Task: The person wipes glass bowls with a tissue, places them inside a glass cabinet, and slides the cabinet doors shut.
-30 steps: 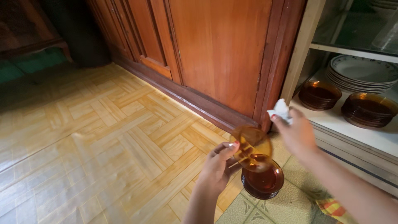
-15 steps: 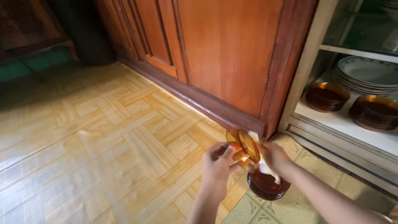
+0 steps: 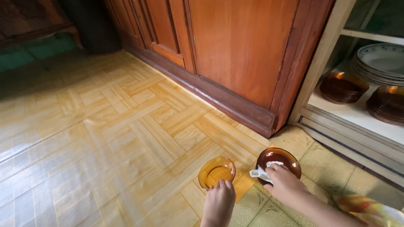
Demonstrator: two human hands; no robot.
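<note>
Fingers: left hand (image 3: pixel 219 201) grips amber saucer (image 3: pixel 216 171) rim | right hand (image 3: pixel 284 181) pinches white cloth (image 3: pixel 261 172) over saucer stack (image 3: pixel 279 160)

Wooden cabinet doors (image 3: pixel 235 46); stacked white plates (image 3: pixel 378 63) on shelf.

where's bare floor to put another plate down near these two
Free: the wood-pattern floor left of the single amber plate, up to the cabinet base. Crowded: the left hand at that plate, the right hand with a white cloth on the amber stack.
</note>
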